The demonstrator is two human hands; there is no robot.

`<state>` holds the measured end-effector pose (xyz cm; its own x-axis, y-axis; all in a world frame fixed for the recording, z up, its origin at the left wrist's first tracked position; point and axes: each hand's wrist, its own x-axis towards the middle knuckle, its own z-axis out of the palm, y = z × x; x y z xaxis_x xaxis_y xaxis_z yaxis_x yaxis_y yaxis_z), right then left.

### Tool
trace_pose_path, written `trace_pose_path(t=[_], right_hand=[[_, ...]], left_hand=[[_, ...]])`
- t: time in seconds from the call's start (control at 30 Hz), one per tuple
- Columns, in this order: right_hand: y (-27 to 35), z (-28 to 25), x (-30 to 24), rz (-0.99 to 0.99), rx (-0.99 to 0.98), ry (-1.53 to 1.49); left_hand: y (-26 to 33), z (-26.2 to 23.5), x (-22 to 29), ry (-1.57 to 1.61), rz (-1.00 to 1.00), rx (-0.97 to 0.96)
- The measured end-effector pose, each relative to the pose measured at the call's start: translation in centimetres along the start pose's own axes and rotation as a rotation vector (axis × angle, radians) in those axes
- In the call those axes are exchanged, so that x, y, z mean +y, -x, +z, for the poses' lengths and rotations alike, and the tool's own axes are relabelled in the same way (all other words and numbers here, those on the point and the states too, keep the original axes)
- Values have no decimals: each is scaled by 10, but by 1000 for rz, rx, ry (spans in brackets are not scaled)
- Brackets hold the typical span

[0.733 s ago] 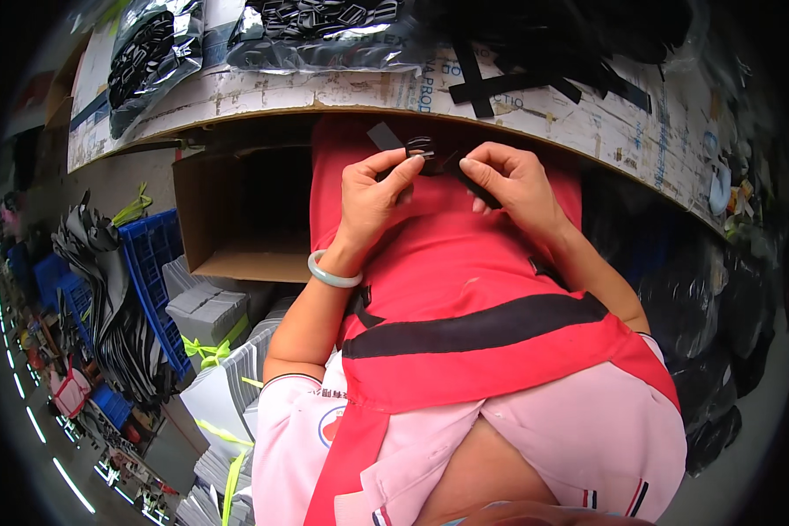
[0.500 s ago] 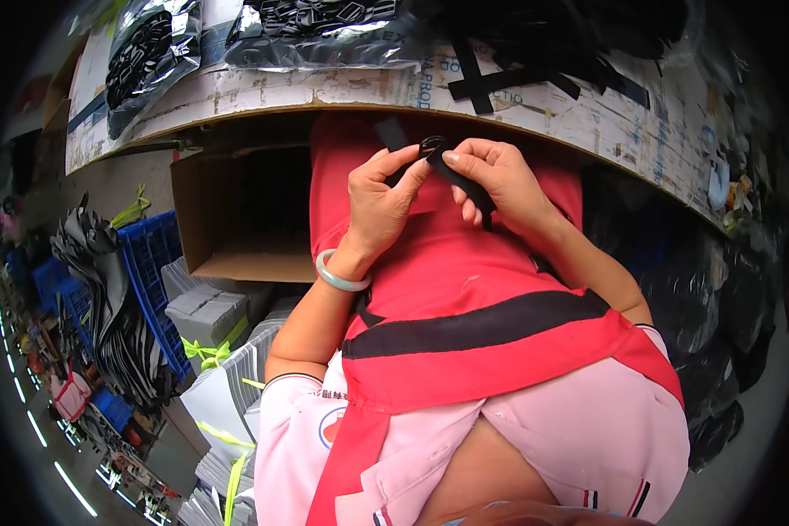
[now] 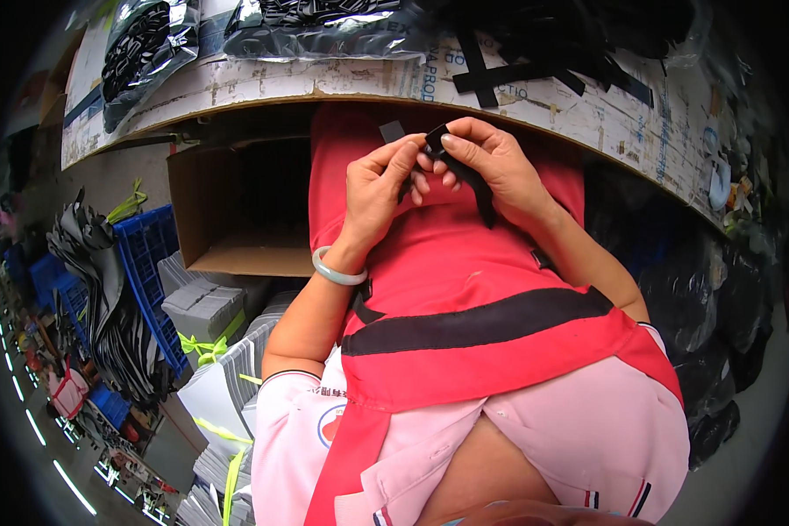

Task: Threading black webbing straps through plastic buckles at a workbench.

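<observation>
Over the red apron (image 3: 465, 245) on my lap, both hands meet and work on a black strap (image 3: 479, 195). My right hand (image 3: 497, 165) pinches it between thumb and fingers, and a length hangs below that hand. My left hand (image 3: 379, 188), with a pale bangle on its wrist, is closed on the strap close to the right fingertips. A dark grey flat strap end (image 3: 392, 131) sticks out above the left fingers. Fingers hide most of the spot where the hands meet, so the small black buckle cannot be made out there.
Ahead is a worktable edge (image 3: 324, 88) with a clear bag of black buckles (image 3: 320, 31), another bag (image 3: 145, 57) and loose black straps (image 3: 522, 77). An open cardboard box (image 3: 254, 259) stands left, near a blue crate (image 3: 153, 280) and tied grey stacks (image 3: 206, 307). Black bags (image 3: 693, 298) lie right.
The fingertips of both hands have come closer together. My right hand has risen slightly with the strap. The buckle that showed between the fingers is now covered.
</observation>
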<state>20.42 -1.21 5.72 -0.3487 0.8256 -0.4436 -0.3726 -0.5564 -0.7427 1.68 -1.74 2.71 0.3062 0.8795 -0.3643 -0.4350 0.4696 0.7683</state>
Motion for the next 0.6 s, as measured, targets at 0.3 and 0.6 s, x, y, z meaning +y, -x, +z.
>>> trace_pose_path(t=[0.3,0.6], right_hand=[[15,21,-13,-454,87,467],[11,11,-8,-113,174,422]], left_hand=[[-4,8,14,-51,-61,82],[-4,9,-2,-325,275,164]])
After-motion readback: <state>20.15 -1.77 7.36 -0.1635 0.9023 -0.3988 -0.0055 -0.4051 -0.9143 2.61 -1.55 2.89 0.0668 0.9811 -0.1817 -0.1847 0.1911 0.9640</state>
